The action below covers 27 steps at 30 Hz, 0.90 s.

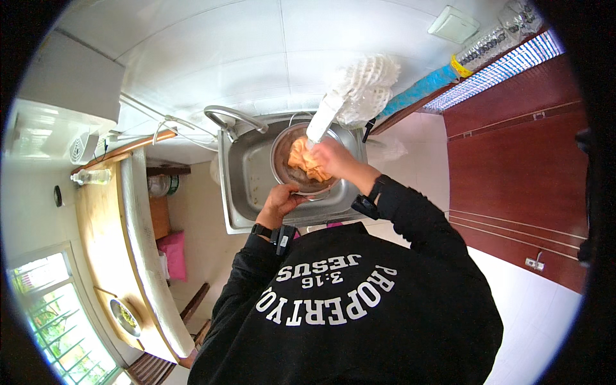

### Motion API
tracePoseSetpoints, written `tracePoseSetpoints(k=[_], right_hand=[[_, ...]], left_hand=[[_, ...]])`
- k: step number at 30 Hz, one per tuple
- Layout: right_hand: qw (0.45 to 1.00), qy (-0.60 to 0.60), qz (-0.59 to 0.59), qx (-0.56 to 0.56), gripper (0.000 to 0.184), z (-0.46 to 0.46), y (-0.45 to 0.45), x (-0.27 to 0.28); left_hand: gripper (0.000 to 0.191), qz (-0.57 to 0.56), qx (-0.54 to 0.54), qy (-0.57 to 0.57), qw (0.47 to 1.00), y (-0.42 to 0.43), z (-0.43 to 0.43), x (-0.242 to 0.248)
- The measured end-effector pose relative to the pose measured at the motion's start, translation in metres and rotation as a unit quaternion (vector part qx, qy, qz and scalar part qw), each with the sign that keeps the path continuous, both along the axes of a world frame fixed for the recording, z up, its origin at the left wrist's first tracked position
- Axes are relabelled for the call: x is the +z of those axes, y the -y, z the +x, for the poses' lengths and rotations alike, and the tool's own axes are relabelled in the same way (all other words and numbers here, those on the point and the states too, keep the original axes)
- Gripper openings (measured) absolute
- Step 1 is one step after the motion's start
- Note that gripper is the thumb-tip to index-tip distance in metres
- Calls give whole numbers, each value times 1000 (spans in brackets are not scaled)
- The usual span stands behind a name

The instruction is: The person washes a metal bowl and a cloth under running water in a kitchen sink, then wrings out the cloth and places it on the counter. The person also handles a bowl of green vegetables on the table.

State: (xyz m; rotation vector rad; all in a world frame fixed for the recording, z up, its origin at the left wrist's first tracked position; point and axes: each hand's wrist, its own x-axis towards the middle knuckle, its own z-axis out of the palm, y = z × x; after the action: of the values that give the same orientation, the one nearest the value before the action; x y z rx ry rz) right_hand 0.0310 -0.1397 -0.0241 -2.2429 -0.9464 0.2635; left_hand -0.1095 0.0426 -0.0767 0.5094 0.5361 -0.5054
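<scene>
A round metal bowl (281, 166) stands tilted or level, I cannot tell which, in the right part of a stainless steel sink (248, 166). Crumpled orange cloth (302, 156) lies inside it. My left hand (284, 201) grips the bowl's near rim, its thumb on top and fingers below. Over the right side of the cloth is my right hand (332, 159), blurred; its fingertips are partly hidden, and whether they hold the cloth is unclear. A white tubular object (321, 118) reaches down close to those fingers from the wall side.
A curved faucet (236, 113) rises at the sink's back left. White foam netting and clear plastic (368, 86) hang at the back right, beside a blue-wrapped pipe (416, 89). Farther left, a wooden counter (98, 211) bears a plate of greens (126, 317) and a plastic bottle (91, 176).
</scene>
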Motion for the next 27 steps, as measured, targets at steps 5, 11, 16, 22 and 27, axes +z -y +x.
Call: tracePoseSetpoints(k=[5, 11, 16, 22, 27], right_hand=[[761, -447, 185, -432, 3, 34, 63, -41], [444, -647, 465, -411, 9, 69, 94, -49], [620, -595, 441, -259, 17, 56, 65, -8], [967, 124, -129, 181, 72, -18, -10, 5], [961, 30, -189, 198, 51, -28, -23, -47]], left_hand=[[40, 27, 41, -59, 997, 0, -9, 0], [35, 8, 31, -54, 998, 0, -9, 10], [36, 38, 23, -63, 997, -2, -18, 12], [35, 32, 10, -48, 998, 9, -18, 32], [35, 73, 17, -27, 997, 6, -24, 26]])
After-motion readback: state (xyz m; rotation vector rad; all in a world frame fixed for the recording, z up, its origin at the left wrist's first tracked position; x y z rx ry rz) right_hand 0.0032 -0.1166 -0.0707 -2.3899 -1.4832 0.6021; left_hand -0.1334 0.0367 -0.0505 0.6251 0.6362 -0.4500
